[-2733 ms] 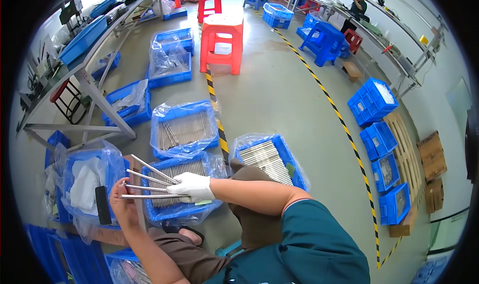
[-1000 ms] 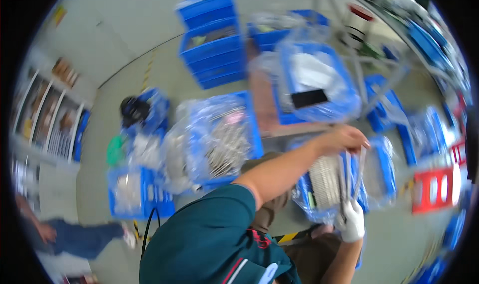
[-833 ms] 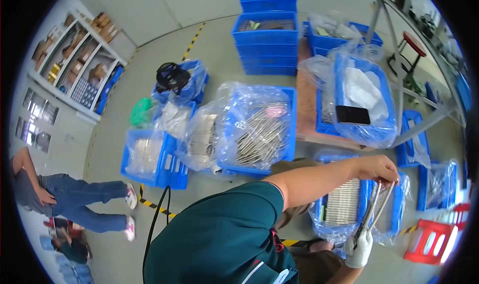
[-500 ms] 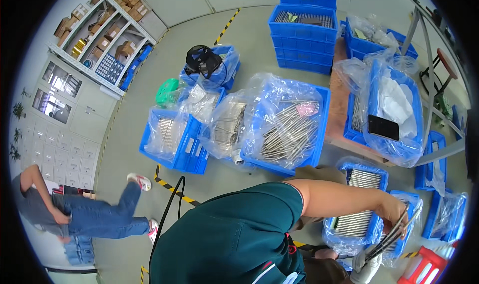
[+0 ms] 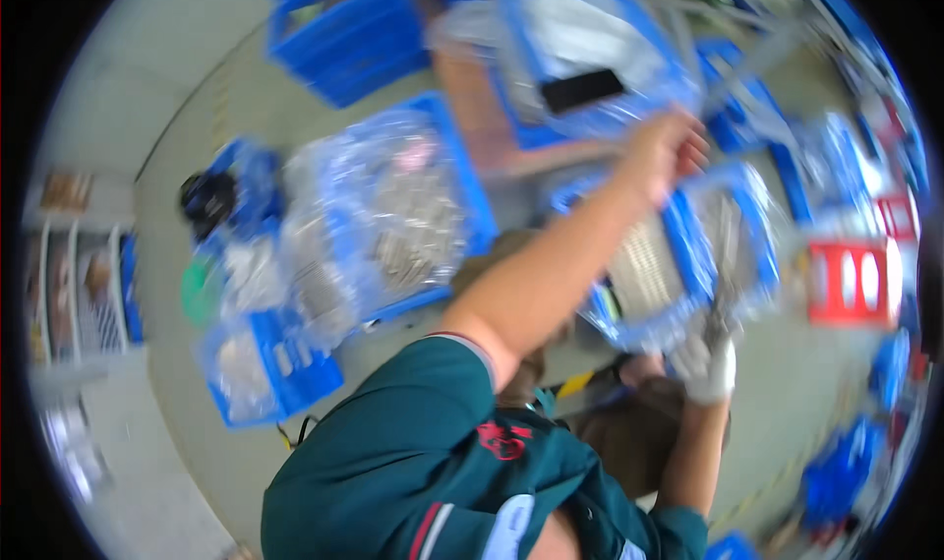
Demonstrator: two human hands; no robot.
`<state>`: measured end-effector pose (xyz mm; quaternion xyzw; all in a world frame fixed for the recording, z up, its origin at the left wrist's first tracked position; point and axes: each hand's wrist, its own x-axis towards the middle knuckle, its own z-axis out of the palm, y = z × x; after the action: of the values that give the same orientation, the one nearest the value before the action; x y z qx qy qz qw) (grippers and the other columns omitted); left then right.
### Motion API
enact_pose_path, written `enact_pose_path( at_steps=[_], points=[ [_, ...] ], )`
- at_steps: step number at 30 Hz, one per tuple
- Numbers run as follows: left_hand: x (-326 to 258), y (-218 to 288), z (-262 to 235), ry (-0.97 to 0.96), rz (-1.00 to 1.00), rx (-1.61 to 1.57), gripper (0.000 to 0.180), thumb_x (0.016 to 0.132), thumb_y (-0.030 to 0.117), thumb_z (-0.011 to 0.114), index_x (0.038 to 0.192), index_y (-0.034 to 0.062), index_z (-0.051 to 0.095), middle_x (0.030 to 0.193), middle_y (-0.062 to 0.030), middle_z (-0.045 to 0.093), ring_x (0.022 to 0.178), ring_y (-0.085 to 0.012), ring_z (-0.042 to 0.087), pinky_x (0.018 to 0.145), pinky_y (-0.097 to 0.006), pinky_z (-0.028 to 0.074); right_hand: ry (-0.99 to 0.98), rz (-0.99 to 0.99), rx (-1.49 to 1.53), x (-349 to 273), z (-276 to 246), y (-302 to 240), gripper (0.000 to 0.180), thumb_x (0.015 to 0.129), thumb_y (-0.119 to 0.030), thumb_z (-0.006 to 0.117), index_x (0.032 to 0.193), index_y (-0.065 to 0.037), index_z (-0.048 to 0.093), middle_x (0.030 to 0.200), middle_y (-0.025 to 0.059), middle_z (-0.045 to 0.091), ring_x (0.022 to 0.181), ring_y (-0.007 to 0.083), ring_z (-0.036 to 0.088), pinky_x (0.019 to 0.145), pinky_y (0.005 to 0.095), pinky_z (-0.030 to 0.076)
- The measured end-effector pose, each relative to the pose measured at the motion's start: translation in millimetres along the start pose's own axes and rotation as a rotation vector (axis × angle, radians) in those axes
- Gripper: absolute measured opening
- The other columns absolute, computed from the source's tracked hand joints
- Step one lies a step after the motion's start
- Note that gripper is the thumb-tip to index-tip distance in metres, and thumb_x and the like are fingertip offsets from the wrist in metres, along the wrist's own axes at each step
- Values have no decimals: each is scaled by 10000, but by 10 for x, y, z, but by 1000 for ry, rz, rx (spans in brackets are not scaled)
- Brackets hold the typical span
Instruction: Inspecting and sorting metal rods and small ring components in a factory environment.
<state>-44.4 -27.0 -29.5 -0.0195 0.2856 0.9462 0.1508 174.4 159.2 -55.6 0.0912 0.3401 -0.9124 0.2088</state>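
The picture is blurred by motion. My bare left hand [image 5: 671,152] is stretched out with curled fingers above a blue bin of metal rods [image 5: 644,270]. My right hand [image 5: 708,363], in a white glove, is lower down at the near edge of that bin. A thin bundle of metal rods [image 5: 723,285] runs between the two hands, and both seem to grip it. My teal sleeve and shoulder fill the lower middle.
A plastic-lined blue bin of metal rods [image 5: 418,216] stands to the left. Another lined bin [image 5: 590,49] holds white cloth and a black phone [image 5: 582,90]. Blue crates [image 5: 354,39] stand behind, small blue bins [image 5: 261,363] at left, a red stool [image 5: 851,285] at right.
The view has swung sharply around and blurred. Both hands still carry the rods, which now hang above the rod bin, and the left arm is stretched further out.
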Motion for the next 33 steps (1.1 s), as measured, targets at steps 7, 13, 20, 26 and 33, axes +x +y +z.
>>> enact_pose_path(
  at_steps=[7,13,20,26,33],
  points=[
    [183,130,-101,-149,-116,-226,347,901,377,538,926,35,592,728,-33,544,661,-154,480,600,-293,400,-27,254,438,198,-418,-14,259,924,-258,493,703,-161,400,545,-72,324,393,44,274,344,208,226],
    [-52,60,-6,66,-171,-91,344,917,394,518,930,60,601,726,-21,568,633,-135,513,565,-287,425,635,311,150,316,-649,787,240,837,-271,609,688,-179,445,563,-68,404,396,58,307,358,220,213],
    [-303,-211,63,6,-272,16,353,886,426,561,908,77,608,703,-1,573,592,-100,522,522,-239,429,757,351,344,581,-1248,1793,306,902,-409,527,730,-180,419,544,-41,385,398,101,318,370,253,243],
    [-865,-847,387,-102,-489,411,197,885,262,569,964,82,577,703,-10,576,548,-61,488,487,-187,410,856,299,219,910,-1421,1942,311,882,-333,558,665,-158,417,534,-15,400,394,138,363,363,293,299],
    [-1609,-1317,591,-640,-539,730,383,890,367,544,809,-2,602,719,-123,637,722,-220,619,661,-339,463,998,200,92,1420,-1652,1654,410,889,-460,522,626,-166,408,492,-14,371,373,134,320,358,279,258]
  ],
)
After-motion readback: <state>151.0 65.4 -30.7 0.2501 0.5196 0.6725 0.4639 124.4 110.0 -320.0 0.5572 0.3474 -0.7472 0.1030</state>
